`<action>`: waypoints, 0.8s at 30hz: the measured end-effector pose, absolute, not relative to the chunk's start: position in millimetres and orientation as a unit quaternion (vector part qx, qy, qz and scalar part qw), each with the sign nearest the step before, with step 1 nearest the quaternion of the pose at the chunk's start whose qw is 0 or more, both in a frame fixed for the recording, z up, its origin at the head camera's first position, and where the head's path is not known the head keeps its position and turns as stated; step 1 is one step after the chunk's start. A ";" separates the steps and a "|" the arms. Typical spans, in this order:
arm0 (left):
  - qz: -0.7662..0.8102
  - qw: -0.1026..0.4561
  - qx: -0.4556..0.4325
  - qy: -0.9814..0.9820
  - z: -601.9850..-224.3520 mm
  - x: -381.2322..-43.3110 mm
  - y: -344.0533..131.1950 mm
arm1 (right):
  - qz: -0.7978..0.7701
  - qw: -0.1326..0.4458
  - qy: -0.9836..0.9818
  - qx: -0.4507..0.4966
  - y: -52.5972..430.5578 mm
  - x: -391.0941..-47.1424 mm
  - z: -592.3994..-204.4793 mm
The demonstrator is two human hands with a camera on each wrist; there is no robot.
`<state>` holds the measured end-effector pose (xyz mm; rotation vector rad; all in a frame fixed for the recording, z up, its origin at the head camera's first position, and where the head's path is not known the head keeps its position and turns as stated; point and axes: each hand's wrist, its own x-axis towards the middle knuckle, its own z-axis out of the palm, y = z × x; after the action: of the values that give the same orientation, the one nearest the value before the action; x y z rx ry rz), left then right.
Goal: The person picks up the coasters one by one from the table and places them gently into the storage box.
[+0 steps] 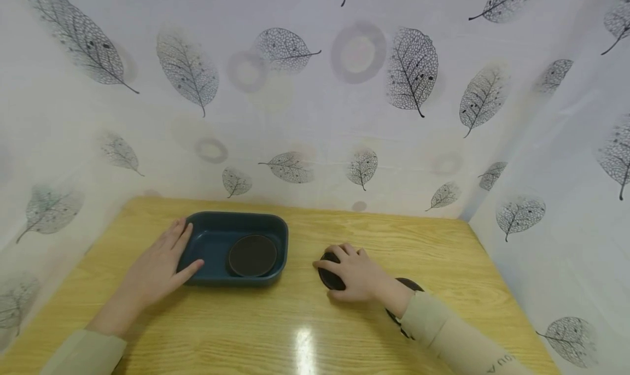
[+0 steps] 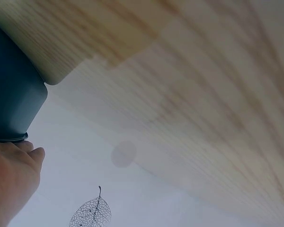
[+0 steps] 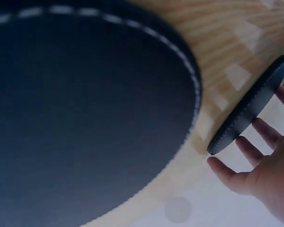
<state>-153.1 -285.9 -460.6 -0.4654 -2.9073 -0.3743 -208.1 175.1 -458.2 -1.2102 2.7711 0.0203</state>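
Note:
A dark blue rectangular tray (image 1: 209, 255) sits on the table with a round black coaster (image 1: 253, 256) lying in its right part. My left hand (image 1: 159, 260) rests on the tray's left rim, its fingers fairly straight and the thumb reaching over the front left part. In the left wrist view its fingertips touch the edge of the tray (image 2: 19, 99). To the right of the tray, my right hand (image 1: 356, 274) holds another black coaster (image 1: 331, 271) by its edge, fingers and thumb spread around it. White stitching runs along that coaster's rim (image 3: 251, 106) in the right wrist view.
A further black stitched coaster (image 1: 410, 283) lies partly hidden under my right forearm; it looms large in the right wrist view (image 3: 85, 118). The wood-grain table (image 1: 236, 326) is backed by a white leaf-printed curtain (image 1: 315, 112), which also stands along both sides.

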 end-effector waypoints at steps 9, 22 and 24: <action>-0.127 0.102 -0.159 -0.974 -462.4 -153.0 -285.9 | -0.020 0.066 0.914 -0.401 179.4 -207.5 -459.6; -0.125 0.106 -0.158 -0.974 -463.4 -152.9 -285.4 | -0.031 0.065 0.914 -0.399 179.3 -207.6 -460.6; -0.122 0.107 -0.160 -0.974 -463.8 -152.9 -285.5 | -0.031 0.065 0.914 -0.399 179.1 -207.4 -460.7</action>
<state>-152.9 -285.5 -463.8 -0.4706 -2.8671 -0.3602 -207.4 179.1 -460.7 -1.2030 2.7602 -0.0945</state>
